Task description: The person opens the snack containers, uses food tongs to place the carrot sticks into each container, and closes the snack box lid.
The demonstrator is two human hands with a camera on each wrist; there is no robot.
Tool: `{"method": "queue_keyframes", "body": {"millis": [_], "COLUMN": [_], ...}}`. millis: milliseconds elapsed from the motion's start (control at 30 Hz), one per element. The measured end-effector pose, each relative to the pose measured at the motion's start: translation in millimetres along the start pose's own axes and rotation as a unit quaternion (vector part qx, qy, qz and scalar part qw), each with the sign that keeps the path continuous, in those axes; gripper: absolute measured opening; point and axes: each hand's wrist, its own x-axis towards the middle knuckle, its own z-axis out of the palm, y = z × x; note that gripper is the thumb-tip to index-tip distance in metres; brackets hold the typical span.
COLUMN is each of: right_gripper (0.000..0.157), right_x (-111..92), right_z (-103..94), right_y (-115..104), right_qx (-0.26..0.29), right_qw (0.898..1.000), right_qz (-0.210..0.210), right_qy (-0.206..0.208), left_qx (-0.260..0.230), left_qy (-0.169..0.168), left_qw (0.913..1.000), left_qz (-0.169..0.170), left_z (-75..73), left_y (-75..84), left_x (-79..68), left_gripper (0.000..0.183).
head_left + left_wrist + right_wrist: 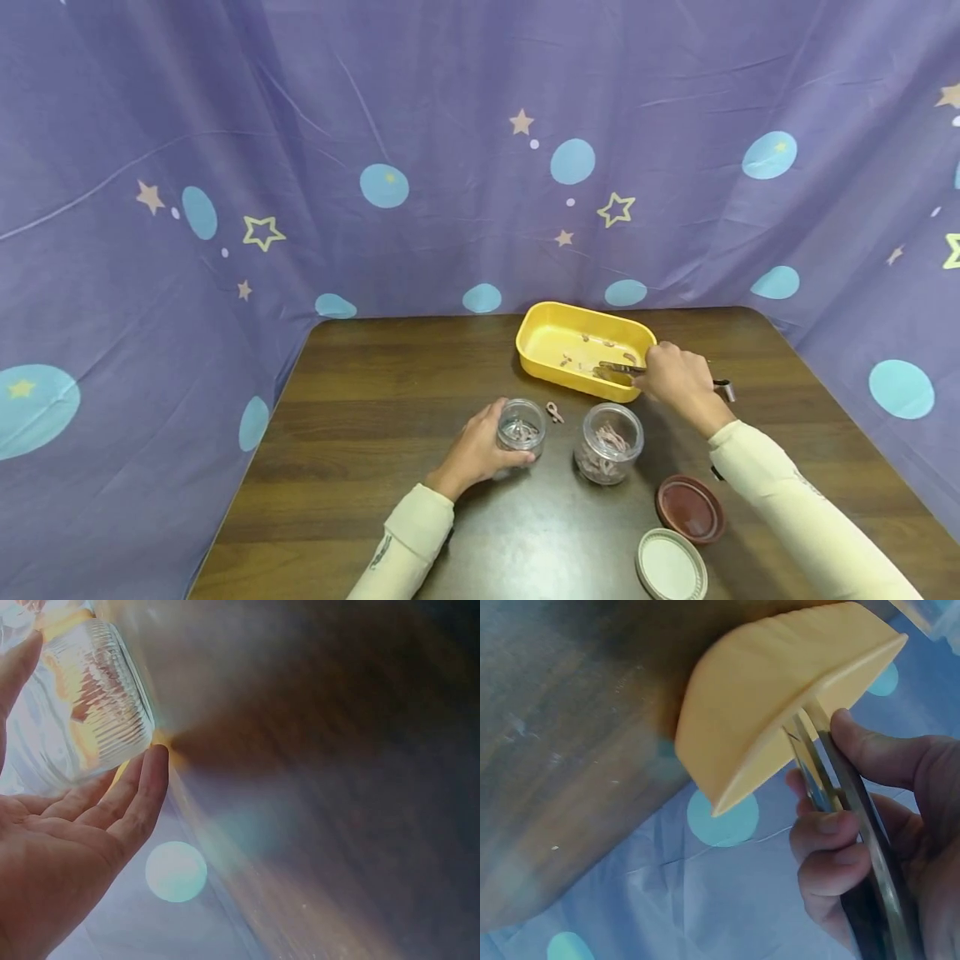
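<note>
My left hand (pixel 474 448) curls round a small glass jar (pixel 521 427), thumb on the near side; a few small pinkish pieces show inside. In the left wrist view the ribbed glass (pixel 112 697) lies between thumb and fingers. At the yellow tray's right end, my right hand (pixel 678 379) grips metal tongs (pixel 859 817), whose tips reach down into the yellow tray (pixel 585 318). Several small pinkish-brown pieces (pixel 607 342) lie on the tray's floor. Whether the tongs pinch a piece is too small to tell.
A second glass jar (pixel 606 458), holding more pinkish pieces, stands right of the first. Between the jars and tray lies one looped pinkish piece (pixel 553 411). A dark red lid (pixel 690 510) and a cream lid (pixel 671 568) lie near the right forearm. A patterned purple curtain (pixel 450 100) hangs behind the table.
</note>
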Motion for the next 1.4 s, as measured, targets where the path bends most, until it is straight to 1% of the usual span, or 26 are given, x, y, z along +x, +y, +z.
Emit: {"method": "queue_keyframes", "body": {"millis": [200,367,500,567,667,800,867,933,1033,1133,1300,1400], "right_gripper": [0.036,0.033,0.031,0.033,0.037,0.043,0.044,0.046,0.043,0.038,0.033,0.025], "right_x": [-6,-11,-10,-9,-8,-8,-9,-10,-12,-14,-20,-26], "right_z": [16.7,27.8,32.6,33.8,34.2,30.1,26.7,23.1,17.0,10.3,-2.8,-13.6], "right_y": [3,5,8,9,12,15,16,16,16,14,8,2], "right_qx": [0.018,0.037,0.053,0.071,0.091,0.108,0.123,0.126,0.126,0.118,0.127,0.139], "right_qw": [0.999,0.997,0.994,0.991,0.989,0.988,0.986,0.985,0.983,0.983,0.981,0.979], "right_qz": [0.000,0.000,-0.006,-0.011,-0.001,0.032,0.032,0.037,0.038,0.043,0.039,0.035], "right_qy": [0.042,0.072,0.100,0.112,0.119,0.111,0.110,0.116,0.127,0.136,0.142,0.147], "left_qx": [-0.001,-0.004,-0.001,0.001,0.006,0.009,0.009,0.008,0.006,0.007,0.002,0.002], "left_qy": [-0.008,-0.008,-0.005,-0.008,-0.010,-0.010,-0.011,-0.012,-0.014,-0.010,-0.004,-0.008], "left_qw": [1.0000,1.0000,1.0000,1.0000,0.9999,0.9999,0.9999,0.9999,0.9999,0.9999,1.0000,0.9999], "left_qz": [0.000,0.002,0.003,-0.003,-0.007,-0.003,-0.004,-0.004,-0.006,0.001,0.008,0.008], "left_z": [0.7,2.4,2.4,1.9,1.5,1.0,0.8,0.6,0.3,0.5,1.4,0.8], "left_y": [-0.8,-2.0,-2.4,-1.6,-0.2,0.8,0.9,1.1,1.5,1.2,0.5,1.3], "left_x": [-1.8,-4.1,-3.6,-2.7,-1.5,-1.0,-1.1,-1.2,-0.9,-0.5,0.0,0.5], "left_gripper": [0.098,0.096,0.096,0.097,0.100,0.099,0.099,0.099,0.099,0.099,0.098,0.098]}}
